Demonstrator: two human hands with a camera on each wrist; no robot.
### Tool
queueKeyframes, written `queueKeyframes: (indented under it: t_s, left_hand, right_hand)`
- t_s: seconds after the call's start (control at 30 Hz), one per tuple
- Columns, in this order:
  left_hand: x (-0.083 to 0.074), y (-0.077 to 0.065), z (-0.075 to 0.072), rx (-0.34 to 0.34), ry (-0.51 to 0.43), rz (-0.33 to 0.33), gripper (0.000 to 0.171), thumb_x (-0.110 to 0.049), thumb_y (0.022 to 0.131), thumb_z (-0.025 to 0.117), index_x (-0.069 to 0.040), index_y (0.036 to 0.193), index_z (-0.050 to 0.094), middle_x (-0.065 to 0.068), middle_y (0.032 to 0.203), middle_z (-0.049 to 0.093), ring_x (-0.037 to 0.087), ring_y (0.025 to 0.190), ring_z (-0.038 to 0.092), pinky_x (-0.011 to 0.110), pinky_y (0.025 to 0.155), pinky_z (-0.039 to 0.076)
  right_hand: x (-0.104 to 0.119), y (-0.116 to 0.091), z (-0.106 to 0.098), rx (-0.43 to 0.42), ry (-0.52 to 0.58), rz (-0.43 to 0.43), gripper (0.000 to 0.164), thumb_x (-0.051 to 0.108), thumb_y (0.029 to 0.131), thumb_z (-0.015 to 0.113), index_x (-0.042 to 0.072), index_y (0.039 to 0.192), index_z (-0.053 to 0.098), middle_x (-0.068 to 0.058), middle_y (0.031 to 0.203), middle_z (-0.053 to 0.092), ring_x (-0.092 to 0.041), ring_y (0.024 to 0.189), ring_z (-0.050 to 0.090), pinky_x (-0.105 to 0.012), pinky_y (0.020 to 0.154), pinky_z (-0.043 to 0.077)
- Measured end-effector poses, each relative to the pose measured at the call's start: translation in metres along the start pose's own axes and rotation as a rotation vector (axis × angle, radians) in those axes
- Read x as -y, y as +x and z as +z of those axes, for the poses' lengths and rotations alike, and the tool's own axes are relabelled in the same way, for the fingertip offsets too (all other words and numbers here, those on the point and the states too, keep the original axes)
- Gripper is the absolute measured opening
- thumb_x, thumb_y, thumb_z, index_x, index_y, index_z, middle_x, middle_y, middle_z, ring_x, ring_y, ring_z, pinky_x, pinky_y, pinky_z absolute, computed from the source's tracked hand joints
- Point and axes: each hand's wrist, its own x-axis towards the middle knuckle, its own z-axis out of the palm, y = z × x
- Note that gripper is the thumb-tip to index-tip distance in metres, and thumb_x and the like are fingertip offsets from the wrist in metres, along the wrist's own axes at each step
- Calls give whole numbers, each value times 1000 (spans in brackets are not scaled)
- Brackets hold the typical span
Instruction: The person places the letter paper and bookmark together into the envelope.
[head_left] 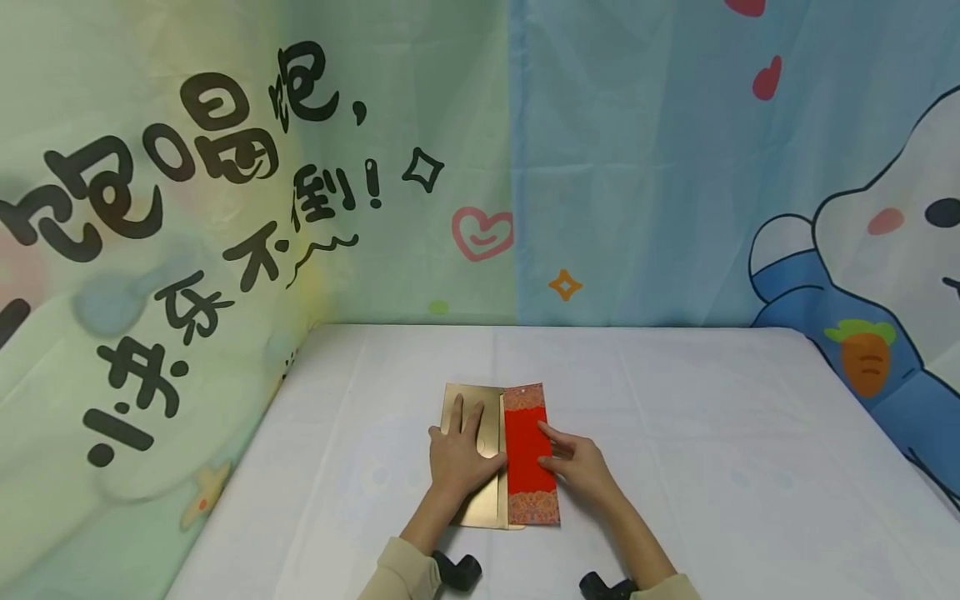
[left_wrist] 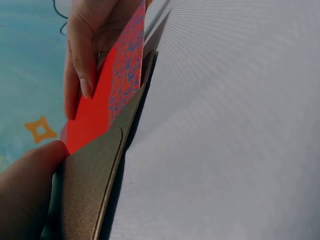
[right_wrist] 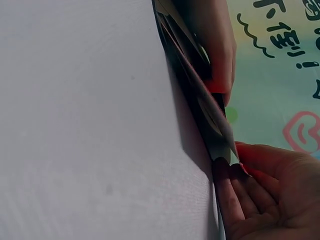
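While a printed backdrop (head_left: 637,167) fills the whole rear, here's the white worktop (head_left: 712,400) spread out below it, and the action sits towards its near side! There's the gold panel (head_left: 489,421), lying directly under the left hand, and right alongside it the red panel (head_left: 527,450) (handsome patterned bands at both ends, by the way), sitting squarely between the two hands. Look at the left wrist view: the red panel slants up beside the gold one. To the hands, then! The left hand (head_left: 463,458) is spread on the gold, gripping nothing, fingers pointing away and thumb reaching to the seam next to the red. Over on the other side, the right hand (head_left: 583,471) has the red panel's outer edge pinched between thumb and fingers. Smallest of all, black wrist pieces (head_left: 459,573) sit by both sleeves.
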Motion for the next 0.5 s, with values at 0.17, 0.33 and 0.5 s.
queueKeyframes:
  t_s: [0.17, 0.33, 0.5]
  left_hand:
    - [0, 0, 0, 5, 5, -4, 87, -65, 66, 58, -21, 139, 42, 12, 146, 32, 45, 87, 51, 43, 68, 45]
    - [0, -1, -1, 0, 2, 4, 86, -64, 67, 58, -21, 139, 42, 12, 145, 33, 44, 86, 51, 42, 68, 44]
    - [0, 0, -2, -10, 9, 11, 83, -62, 68, 59, -20, 139, 43, 13, 145, 34, 42, 84, 51, 41, 66, 44]
  right_hand:
    - [1, -1, 1, -13, -52, 6, 52, 4, 80, 67, 8, 130, 54, -21, 125, 54, -33, 110, 55, -37, 85, 47]
    - [4, -2, 1, -16, -97, 46, 51, 5, 79, 69, 10, 128, 56, -19, 124, 56, -32, 110, 55, -41, 88, 45]
    - [8, -4, 0, -23, -102, 63, 52, 4, 79, 69, 8, 128, 56, -18, 125, 55, -32, 109, 56, -42, 90, 43]
